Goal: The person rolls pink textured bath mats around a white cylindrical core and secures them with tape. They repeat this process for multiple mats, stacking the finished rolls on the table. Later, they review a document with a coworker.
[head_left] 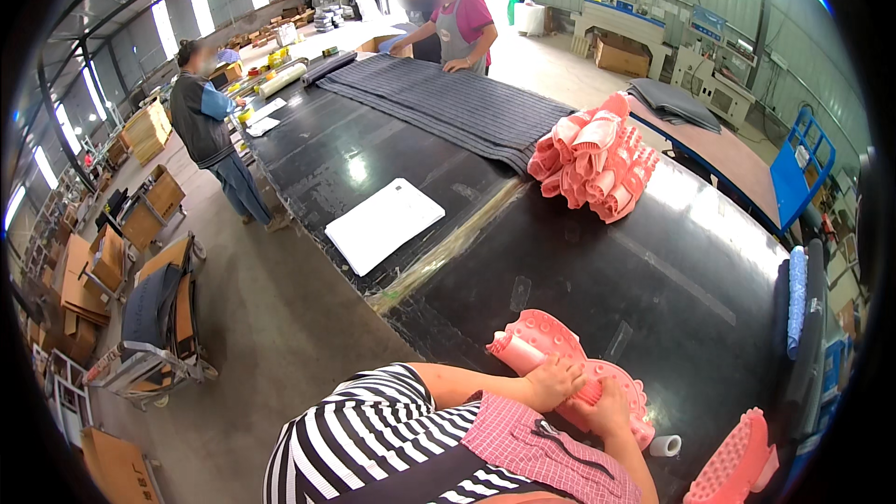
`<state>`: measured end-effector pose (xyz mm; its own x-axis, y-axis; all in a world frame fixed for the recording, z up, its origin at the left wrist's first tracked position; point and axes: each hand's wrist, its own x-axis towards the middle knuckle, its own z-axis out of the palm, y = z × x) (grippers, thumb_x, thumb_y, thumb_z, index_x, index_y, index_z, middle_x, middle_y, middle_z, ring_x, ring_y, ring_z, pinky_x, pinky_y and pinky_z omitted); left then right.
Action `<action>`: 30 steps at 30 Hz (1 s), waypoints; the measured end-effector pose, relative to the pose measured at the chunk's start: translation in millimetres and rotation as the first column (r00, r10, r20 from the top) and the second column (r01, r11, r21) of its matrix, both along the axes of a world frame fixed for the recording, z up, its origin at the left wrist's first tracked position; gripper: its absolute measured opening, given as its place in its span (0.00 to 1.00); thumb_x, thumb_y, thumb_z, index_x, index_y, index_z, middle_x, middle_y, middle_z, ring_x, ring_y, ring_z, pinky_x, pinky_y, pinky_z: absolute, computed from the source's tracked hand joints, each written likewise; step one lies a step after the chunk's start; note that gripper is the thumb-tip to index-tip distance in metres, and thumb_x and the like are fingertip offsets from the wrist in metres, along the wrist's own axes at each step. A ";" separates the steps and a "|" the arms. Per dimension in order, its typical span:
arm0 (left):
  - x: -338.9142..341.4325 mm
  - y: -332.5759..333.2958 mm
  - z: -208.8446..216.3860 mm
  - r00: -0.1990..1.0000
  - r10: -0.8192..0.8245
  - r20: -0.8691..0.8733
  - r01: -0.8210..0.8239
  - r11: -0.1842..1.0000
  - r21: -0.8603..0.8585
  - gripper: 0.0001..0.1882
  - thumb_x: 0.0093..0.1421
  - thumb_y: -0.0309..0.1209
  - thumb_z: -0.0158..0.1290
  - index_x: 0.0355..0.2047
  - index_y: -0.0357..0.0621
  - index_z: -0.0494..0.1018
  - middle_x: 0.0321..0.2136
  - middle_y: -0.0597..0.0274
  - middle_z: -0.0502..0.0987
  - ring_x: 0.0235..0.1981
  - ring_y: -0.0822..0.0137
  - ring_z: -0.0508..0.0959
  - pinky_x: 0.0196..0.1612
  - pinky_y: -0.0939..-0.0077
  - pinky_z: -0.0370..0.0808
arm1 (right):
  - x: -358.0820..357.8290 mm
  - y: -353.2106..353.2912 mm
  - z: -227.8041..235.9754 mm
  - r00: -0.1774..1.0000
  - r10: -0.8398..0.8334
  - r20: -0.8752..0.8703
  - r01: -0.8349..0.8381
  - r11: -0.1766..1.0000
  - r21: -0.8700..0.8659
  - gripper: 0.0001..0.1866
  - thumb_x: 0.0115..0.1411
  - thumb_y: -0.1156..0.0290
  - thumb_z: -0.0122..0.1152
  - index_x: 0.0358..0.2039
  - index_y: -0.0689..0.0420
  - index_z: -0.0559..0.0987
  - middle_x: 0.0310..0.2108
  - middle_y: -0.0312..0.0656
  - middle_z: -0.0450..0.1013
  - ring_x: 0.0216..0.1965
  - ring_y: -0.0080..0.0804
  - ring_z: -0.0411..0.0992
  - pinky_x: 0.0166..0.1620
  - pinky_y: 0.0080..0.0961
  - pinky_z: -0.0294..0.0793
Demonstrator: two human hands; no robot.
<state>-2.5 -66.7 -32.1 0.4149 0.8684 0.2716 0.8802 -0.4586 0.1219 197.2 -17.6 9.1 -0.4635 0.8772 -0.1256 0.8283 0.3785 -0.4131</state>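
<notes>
Pink studded mat (551, 336): one is lying half-rolled on the black table (597, 271), its long axis running from far left to near right, its tube-like end pointing leftward.
Loose pink piece (733, 467): one is resting to your right.
Hands: two; your left hand (555, 381) and right hand (607, 408) are curling onto the mat, side by side.
White roll (659, 446): one is sitting by the mat's near end.

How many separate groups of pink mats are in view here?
3: a pile by the striped fabric, pink matting under the left hand and right hand, and a lone piece at lower right. Some in the pile may be hidden.
</notes>
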 end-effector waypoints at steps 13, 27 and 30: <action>-2.7 1.1 0.9 1.000 -0.017 -0.007 0.017 1.000 0.011 0.31 0.59 0.44 0.56 0.60 0.42 0.70 0.53 0.52 0.75 0.53 0.52 0.75 0.55 0.47 0.68 | -0.8 0.8 -0.8 1.000 -0.014 -0.006 0.014 1.000 -0.006 0.45 0.40 0.44 0.81 0.52 0.61 0.74 0.50 0.53 0.74 0.54 0.52 0.72 0.56 0.43 0.72; -1.6 1.8 3.5 1.000 -0.022 -0.006 0.022 0.998 0.051 0.30 0.60 0.45 0.55 0.58 0.41 0.71 0.51 0.53 0.76 0.50 0.52 0.76 0.54 0.47 0.69 | 1.1 4.8 7.9 0.997 0.014 -0.071 -0.017 0.999 -0.032 0.45 0.39 0.48 0.82 0.53 0.61 0.74 0.50 0.54 0.75 0.55 0.52 0.72 0.58 0.42 0.71; -2.6 1.0 6.6 1.000 -0.016 -0.015 0.017 0.999 0.047 0.30 0.60 0.46 0.55 0.58 0.41 0.71 0.52 0.52 0.76 0.50 0.52 0.76 0.53 0.47 0.68 | 2.2 5.4 5.2 0.998 0.019 -0.059 -0.021 0.999 -0.031 0.46 0.39 0.47 0.83 0.54 0.61 0.74 0.51 0.54 0.75 0.55 0.53 0.72 0.58 0.43 0.71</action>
